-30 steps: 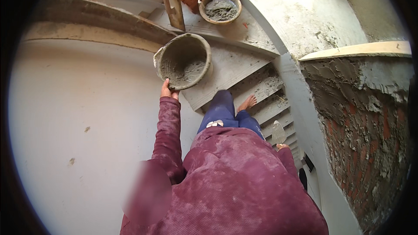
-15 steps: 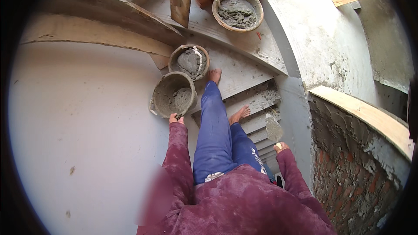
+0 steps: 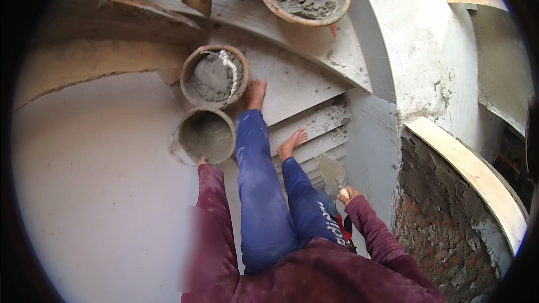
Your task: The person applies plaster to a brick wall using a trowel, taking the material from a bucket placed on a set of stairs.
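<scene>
My left hand (image 3: 202, 161) is at the near rim of a grey bucket (image 3: 188, 126), its fingers partly hidden by the bucket's edge. The bucket tips slightly, and wet grey mortar coats its inside. Just beyond and touching or nearly touching it stands a second bucket (image 3: 187, 92), filled with mortar and with a white rope handle across the top. On the right, my right hand (image 3: 350, 194) is wrapped round the pale handle of a trowel (image 3: 331, 170). Its mortar-smeared blade points forward, away from me, above the stair steps.
A larger basin of mortar (image 3: 343, 7) sits on a higher step. My bare feet stand on narrow winding stairs (image 3: 303, 84). Curved boards (image 3: 106, 59) rise at the left beside a smooth pale surface (image 3: 112, 179). To the right is a partly plastered brick wall (image 3: 443, 219) topped by a plank (image 3: 471, 174).
The view has shifted forward and down. The bucket at my left hand now shows its opening more squarely and stands more upright. My right hand still holds the trowel, now closer to my leg.
</scene>
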### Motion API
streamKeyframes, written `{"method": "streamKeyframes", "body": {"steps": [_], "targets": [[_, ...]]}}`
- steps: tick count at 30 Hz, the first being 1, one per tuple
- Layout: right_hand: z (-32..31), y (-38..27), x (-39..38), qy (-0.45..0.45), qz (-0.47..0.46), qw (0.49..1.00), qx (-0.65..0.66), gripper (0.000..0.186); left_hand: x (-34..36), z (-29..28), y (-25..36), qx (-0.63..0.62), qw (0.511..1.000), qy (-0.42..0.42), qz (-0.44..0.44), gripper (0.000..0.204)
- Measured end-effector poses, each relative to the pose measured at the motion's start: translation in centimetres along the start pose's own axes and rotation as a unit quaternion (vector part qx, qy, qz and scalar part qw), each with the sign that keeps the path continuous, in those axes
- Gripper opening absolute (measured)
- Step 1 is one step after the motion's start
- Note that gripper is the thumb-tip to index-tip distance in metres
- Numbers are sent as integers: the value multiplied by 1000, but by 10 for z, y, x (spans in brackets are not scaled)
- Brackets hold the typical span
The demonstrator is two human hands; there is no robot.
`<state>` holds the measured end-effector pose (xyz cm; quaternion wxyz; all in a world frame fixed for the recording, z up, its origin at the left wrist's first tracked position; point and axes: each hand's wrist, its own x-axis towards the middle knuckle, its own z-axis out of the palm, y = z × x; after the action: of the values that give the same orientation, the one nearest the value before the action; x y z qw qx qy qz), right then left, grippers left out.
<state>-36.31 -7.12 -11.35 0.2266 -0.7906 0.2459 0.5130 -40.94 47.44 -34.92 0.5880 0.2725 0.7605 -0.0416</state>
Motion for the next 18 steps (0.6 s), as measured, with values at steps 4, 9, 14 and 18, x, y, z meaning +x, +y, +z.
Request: {"method": "streamKeyframes", "body": {"steps": [4, 9, 14, 18], "targets": [[-2, 14, 31, -58, 55, 992, -99, 52, 33, -41, 2, 236, 946, 217, 45, 68], [-2, -10, -2, 15, 30, 996, -82, 48, -151, 118, 60, 231, 816, 137, 511, 73], [-9, -24, 9, -35, 8, 999, 9, 41, -180, 270, 120, 212, 835, -167, 480, 68], [13, -5, 2, 39, 2, 991, 125, 41, -199, 346, 117, 155, 910, -338, 182, 42]]}}
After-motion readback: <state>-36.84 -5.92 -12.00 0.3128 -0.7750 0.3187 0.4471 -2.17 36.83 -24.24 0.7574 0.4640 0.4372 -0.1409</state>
